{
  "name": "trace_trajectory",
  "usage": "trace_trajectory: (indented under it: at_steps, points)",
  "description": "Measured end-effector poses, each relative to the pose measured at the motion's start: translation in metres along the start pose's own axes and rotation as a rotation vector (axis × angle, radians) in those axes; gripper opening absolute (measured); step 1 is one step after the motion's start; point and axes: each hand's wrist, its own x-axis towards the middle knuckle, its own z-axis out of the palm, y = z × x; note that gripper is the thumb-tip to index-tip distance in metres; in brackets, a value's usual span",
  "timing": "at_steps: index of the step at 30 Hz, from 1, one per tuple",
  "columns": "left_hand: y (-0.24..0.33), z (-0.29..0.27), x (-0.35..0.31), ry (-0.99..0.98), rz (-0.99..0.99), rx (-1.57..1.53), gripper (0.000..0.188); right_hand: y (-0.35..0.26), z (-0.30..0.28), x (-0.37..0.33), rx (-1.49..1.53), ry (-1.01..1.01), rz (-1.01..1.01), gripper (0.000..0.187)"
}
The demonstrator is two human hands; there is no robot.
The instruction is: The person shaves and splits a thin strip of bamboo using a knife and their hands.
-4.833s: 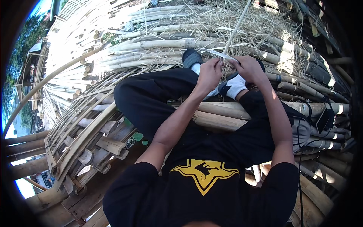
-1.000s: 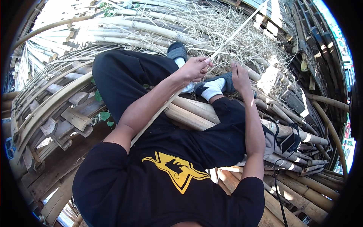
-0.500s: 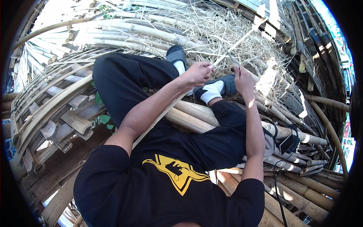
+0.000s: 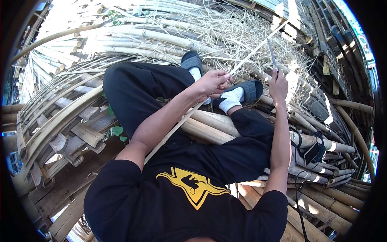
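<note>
My left hand (image 4: 215, 84) is closed around a long, thin, pale bamboo strip (image 4: 250, 54). The strip slants from beside my left elbow, through the hand, up toward the far right. In my right hand (image 4: 278, 86) a knife (image 4: 271, 54) is gripped by its handle, its narrow grey blade pointing away from me. The blade's tip lies close to the strip; whether they touch I cannot tell. Below both hands are my feet in dark slide sandals (image 4: 253, 90) and white socks.
Pale shavings (image 4: 225, 30) cover the ground ahead. Bamboo poles (image 4: 209, 128) lie under and beside my legs. A stack of split bamboo (image 4: 86, 135) stands at left. On the right a small dark device (image 4: 311, 153) with a black cable (image 4: 297, 197) rests on poles.
My right hand has moved right and away from the left hand, taking the knife along the strip toward its far end. The left hand keeps its hold on the strip.
</note>
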Motion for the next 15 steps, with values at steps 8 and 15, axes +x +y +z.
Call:
trace_trajectory:
  at_steps: [8,15]
  points:
    - [0.003,0.006,0.0,-0.055,0.102,0.037,0.022,-0.06,0.006,-0.033,0.391,-0.183,-0.136,0.042]
    - [-0.015,0.014,0.002,-0.188,-0.038,0.308,0.022,-0.045,-0.008,-0.014,1.151,-0.238,0.598,0.032]
